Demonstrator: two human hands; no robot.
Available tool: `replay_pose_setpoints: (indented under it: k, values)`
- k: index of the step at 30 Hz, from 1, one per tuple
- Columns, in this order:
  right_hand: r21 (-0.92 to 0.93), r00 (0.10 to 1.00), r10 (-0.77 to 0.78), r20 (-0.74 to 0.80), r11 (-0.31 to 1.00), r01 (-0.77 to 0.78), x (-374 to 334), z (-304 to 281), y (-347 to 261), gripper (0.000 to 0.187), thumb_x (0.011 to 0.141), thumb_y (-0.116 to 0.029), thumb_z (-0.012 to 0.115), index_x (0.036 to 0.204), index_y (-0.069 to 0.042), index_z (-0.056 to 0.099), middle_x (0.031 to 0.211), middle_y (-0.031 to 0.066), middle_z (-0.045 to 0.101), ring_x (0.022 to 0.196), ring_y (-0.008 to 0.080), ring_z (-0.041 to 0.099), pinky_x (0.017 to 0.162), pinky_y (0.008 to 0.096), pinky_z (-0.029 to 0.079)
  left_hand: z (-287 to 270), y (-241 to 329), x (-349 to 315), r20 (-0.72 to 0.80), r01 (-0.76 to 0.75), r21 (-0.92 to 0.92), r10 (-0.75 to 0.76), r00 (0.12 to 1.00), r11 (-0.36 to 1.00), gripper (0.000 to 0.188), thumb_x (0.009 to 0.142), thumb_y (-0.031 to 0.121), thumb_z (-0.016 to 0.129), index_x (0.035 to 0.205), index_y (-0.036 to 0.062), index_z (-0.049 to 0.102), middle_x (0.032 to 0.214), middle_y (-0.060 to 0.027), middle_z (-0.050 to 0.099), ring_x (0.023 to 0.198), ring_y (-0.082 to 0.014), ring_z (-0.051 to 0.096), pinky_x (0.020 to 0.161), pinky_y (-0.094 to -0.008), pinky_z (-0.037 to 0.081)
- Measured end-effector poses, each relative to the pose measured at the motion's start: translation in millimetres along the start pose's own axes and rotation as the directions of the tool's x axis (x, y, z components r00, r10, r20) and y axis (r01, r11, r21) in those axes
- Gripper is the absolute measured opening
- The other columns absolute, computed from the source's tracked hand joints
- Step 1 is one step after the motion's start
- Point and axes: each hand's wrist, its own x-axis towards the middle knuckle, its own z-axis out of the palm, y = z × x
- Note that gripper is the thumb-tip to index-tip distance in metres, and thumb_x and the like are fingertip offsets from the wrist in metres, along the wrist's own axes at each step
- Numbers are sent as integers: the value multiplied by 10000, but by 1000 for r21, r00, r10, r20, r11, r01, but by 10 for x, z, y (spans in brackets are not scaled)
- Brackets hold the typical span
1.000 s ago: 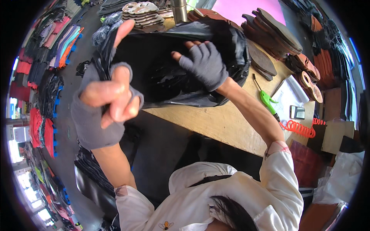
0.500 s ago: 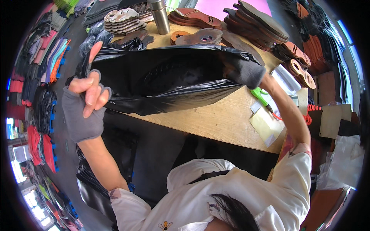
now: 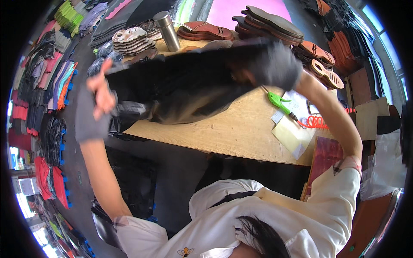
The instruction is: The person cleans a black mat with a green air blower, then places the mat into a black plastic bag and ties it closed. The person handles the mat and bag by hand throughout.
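Observation:
A black plastic bag point(image 3: 172, 86) is stretched between my two hands above the wooden table point(image 3: 185, 137), its mouth wide and its surface smeared by motion. My left hand point(image 3: 98, 101), in a grey fingerless glove, closes on the bag's left end with bent fingers. At the other end, my right hand point(image 3: 275, 66) wears the same kind of glove and reaches into the bag's opening. Dark plastic and blur hide its fingers, so its grip does not show. Whether anything lies inside the bag cannot be made out.
Brown sole-shaped pieces stand in stacks point(image 3: 269, 28) along the table's far side, near pale cut-out pieces point(image 3: 131, 41) and a steel flask point(image 3: 167, 32). At right lie a green air gun point(image 3: 278, 102) with a red coiled hose point(image 3: 316, 122) and a yellowish paper point(image 3: 289, 134).
My right hand has swung quickly, blurring the bag, whose lower edge has pulled in and bunched. The left hand stays at the bag's left end. The view has shifted, uncovering the green air gun.

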Motion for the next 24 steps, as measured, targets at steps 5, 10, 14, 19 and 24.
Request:
replay_pose_setpoints:
  k: [5, 10, 14, 19, 24]
  values:
    - [-32, 905, -425, -17, 905, 424, -700, -236, -551, 234, 753, -194, 705, 586, -102, 570, 531, 15, 529, 543, 206, 583, 654, 369, 533, -433, -71, -983, 110, 198, 221, -226, 968, 955, 299, 946, 238, 588, 1045, -44, 584, 484, 49, 330, 389, -45, 279, 487, -225, 303]
    - [-479, 900, -434, 31, 784, 394, -157, -585, -331, 321, 850, -262, 673, 583, -127, 555, 507, -16, 481, 503, 150, 542, 585, 290, 492, -259, 358, -1003, -12, 75, 129, -74, 997, 989, 241, 932, 188, 615, 994, -45, 601, 580, 90, 313, 467, -6, 286, 501, -201, 279]
    - [-620, 842, -531, 92, 631, 466, 284, -1232, -158, 374, 806, -229, 768, 574, -138, 490, 530, -14, 441, 486, 135, 465, 497, 260, 366, -262, 838, -754, -103, -61, 121, 74, 992, 991, 194, 934, 86, 598, 1035, -80, 596, 587, 80, 346, 449, -5, 286, 489, -198, 278]
    - [-540, 860, -479, -175, 777, 323, 263, -1357, -229, 288, 806, -212, 749, 663, -102, 525, 575, 16, 501, 506, 170, 510, 501, 286, 417, -153, 744, -589, -163, -297, 242, 340, 926, 924, 268, 968, 130, 548, 1094, -106, 563, 573, 68, 344, 419, -9, 270, 492, -203, 294]
    - [-470, 839, -535, -102, 769, 433, 158, -1043, -415, 404, 752, -154, 745, 555, -154, 392, 516, -11, 344, 471, 184, 398, 502, 300, 363, -47, 413, -428, 105, 144, -60, -137, 985, 988, 245, 951, 182, 582, 975, -60, 558, 532, 65, 375, 390, -37, 280, 485, -214, 287]
